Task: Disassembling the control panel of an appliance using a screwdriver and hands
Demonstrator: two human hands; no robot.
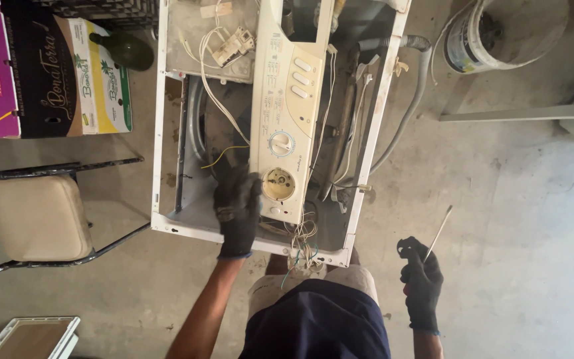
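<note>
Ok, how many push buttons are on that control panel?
3 buttons on the control panel, stacked in its upper right: top, middle, bottom. The left hand covers the panel's lower left edge, so another could be hidden there.

You are wearing black work gloves on your left hand [237, 211] and right hand [422, 284], their cuffs ending at the wrists. Your forearms are showing bare, and you are wearing a dark navy top over pale shorts.
</note>
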